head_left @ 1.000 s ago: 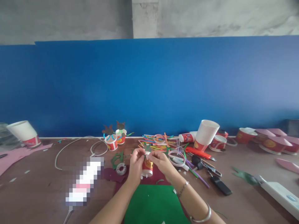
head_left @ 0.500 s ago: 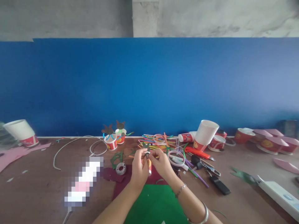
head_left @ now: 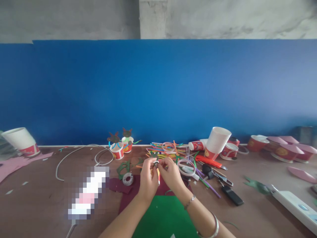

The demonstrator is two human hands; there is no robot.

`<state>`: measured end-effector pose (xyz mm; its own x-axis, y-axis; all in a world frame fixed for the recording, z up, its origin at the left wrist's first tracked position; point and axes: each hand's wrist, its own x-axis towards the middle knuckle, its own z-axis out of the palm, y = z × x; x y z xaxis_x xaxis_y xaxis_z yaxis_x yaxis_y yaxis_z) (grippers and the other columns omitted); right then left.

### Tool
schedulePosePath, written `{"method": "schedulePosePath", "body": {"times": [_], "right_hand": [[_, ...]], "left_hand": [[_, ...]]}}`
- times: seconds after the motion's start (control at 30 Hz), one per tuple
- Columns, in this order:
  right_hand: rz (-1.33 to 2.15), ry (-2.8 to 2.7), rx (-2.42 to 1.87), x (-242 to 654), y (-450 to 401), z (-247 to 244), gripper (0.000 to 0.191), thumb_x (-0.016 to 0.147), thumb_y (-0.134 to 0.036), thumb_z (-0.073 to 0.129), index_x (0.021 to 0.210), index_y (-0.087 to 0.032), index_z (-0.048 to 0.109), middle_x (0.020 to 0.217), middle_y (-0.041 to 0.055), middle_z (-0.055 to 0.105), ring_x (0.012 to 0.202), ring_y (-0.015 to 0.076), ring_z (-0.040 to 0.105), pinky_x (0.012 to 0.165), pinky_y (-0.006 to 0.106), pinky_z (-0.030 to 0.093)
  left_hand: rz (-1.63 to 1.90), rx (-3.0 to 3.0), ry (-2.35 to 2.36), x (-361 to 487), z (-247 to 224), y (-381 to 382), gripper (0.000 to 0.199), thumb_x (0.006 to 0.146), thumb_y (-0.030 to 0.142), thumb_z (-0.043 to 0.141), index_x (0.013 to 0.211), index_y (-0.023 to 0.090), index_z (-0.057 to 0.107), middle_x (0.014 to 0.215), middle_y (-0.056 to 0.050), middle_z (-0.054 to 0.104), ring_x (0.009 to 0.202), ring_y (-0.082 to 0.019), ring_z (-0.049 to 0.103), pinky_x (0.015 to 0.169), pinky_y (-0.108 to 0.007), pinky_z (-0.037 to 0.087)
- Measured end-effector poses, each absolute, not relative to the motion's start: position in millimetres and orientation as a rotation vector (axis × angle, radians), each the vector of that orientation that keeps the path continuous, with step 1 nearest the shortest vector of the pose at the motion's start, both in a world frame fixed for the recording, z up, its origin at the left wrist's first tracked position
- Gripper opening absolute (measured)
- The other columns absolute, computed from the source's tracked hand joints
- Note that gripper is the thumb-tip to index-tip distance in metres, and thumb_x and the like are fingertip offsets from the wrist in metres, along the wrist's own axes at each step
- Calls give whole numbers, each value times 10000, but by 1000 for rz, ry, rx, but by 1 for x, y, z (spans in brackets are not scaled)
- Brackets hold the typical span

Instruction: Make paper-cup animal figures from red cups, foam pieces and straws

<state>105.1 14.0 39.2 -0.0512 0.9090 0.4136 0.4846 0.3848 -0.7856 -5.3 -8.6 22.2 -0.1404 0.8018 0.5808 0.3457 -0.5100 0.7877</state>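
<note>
- Blue wall [head_left: 158, 92] runs behind a wooden worktop [head_left: 37, 178], with a bare concrete wall [head_left: 210, 19] above it.
- Green foam sheet [head_left: 164, 215] lies at the near edge, under the forearms. Maroon foam sheet [head_left: 114, 185] sits just left of it, partly under the left hand.
- Power strip [head_left: 294, 206] at far right. Blurred object [head_left: 88, 193] left of the hands, too pixelated to identify.
- Loose coloured sticks [head_left: 164, 150] are piled just beyond the hands. Near them: red utility knife [head_left: 208, 162], black phone [head_left: 232, 195], two finished cup figures [head_left: 121, 148].
- Left hand [head_left: 148, 177] and right hand [head_left: 172, 175] are closed and meet at the top of a red-and-white paper cup [head_left: 158, 177], held mid-air above the maroon sheet.
- Change: the hands have closed in around the cup, which now shows only as a sliver between them. Work point is mostly hidden.
- Grip: fingers of both hands pinch at the cup top, with a small dark foam piece [head_left: 156, 162] between them. Exact contact is too small to confirm.
</note>
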Motion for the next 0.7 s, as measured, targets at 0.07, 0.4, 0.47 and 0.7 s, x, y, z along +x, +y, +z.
{"method": "schedulePosePath", "body": {"times": [0.07, 0.4, 0.47, 0.7], "right_hand": [[524, -1699, -1248, 105, 13, 41, 103, 743, -171, 495, 652, -187, 540, 731, 27, 572, 669, 163, 543, 613, 262, 418], [407, -1738, -1320, 106, 2, 44, 264, 798, -263, 530, 1056, -209, 539, 863, 37, 622, 641, 158, 557, 610, 268, 411], [480, -1736, -1300, 107, 5, 44, 266, 782, -256, 548, 1043, -204, 537, 827, 24, 617, 621, 152, 550, 605, 264, 413], [636, -1662, -1138, 109, 11, 49, 100, 771, -253, 552, 717, -179, 590, 718, 19, 583, 668, 155, 529, 603, 251, 405]], "left_hand": [[1686, 1744, 1274, -5, 23, -9, 273, 814, 100, 429, 1061, 183, 509, 1031, -87, 584, 959, -190, 588, 834, -343, 487], [1705, 1690, 1265, -6, 24, -7, 289, 821, 99, 429, 1088, 190, 492, 1044, -86, 553, 920, -177, 583, 811, -339, 492], [1706, 1696, 1252, -6, 25, -7, 300, 819, 99, 429, 1100, 188, 487, 1046, -85, 548, 914, -174, 582, 811, -335, 490], [1688, 1663, 1204, -4, 27, -8, 321, 830, 143, 443, 1147, 191, 437, 1116, -99, 512, 923, -169, 569, 810, -334, 483]]}}
